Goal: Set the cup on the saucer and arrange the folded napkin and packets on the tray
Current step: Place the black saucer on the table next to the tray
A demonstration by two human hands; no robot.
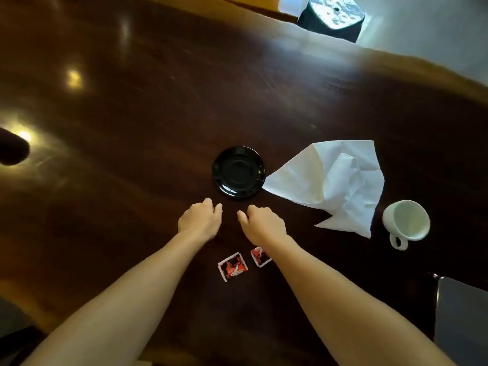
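**Idling just short of the saucer**

Left grip [200,220] and right grip [262,224] are resting loosely curled, holding nothing, probably poised to reach either way. Saucer [238,172] is sitting just ahead, napkin [330,180] touching its rim; cup [406,220] is waiting well right of the right grip. 2 packets [233,266] are lying behind them. Desk [132,122] is offering room leftward.
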